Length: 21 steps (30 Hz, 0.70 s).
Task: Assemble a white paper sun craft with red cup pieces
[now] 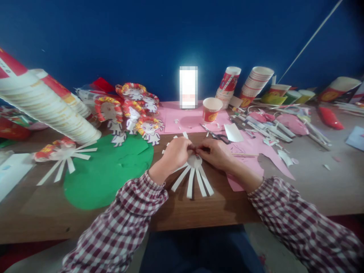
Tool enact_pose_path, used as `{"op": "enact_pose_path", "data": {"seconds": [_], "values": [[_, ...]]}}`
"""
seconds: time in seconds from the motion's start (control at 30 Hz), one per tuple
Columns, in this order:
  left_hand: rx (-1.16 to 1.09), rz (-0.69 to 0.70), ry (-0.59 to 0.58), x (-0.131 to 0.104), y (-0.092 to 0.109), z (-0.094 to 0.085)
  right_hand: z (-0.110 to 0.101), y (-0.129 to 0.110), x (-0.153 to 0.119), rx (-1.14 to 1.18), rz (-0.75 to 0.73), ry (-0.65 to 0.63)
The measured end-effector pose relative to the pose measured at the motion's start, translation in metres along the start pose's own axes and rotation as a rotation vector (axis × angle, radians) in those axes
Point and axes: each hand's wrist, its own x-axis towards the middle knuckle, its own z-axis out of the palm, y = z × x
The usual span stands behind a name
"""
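A paper cup cut into strips [194, 162] is spread on the table in front of me, its white strips fanning out from the round base toward the table's front edge. My left hand [179, 151] pinches at its far side, fingers closed near a small red-printed bit. Close beside it, my right hand [214, 152] is closed too, its fingertips almost meeting those of the left. Both seem to work on one strip of the cup, mostly hidden by the fingers. Scissors [215, 134] lie just beyond my right hand.
Left are a green paper sheet [105, 178], another cut cup [66, 153], lion-like paper crafts [132, 110] and a leaning cup stack [54, 102]. Pink paper [248, 168], a single cup [212, 110], upright cup stacks [257, 83] and markers [264, 127] occupy the back and right.
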Motion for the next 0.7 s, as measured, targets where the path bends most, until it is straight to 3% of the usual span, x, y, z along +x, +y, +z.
{"op": "enact_pose_path", "data": {"seconds": [0.17,0.33,0.7], "values": [[-0.062,0.052,-0.056,-0.0007,0.0002,-0.0071,-0.0004,-0.0007,0.0004,-0.025,0.022,0.019],[-0.069,0.085,-0.028,0.0001,-0.0007,-0.0089,-0.0029,-0.0024,0.0008,-0.051,0.040,0.013],[0.385,0.148,-0.040,-0.0027,0.0056,-0.0053,-0.0008,-0.0024,0.0005,-0.124,0.030,0.029]]}}
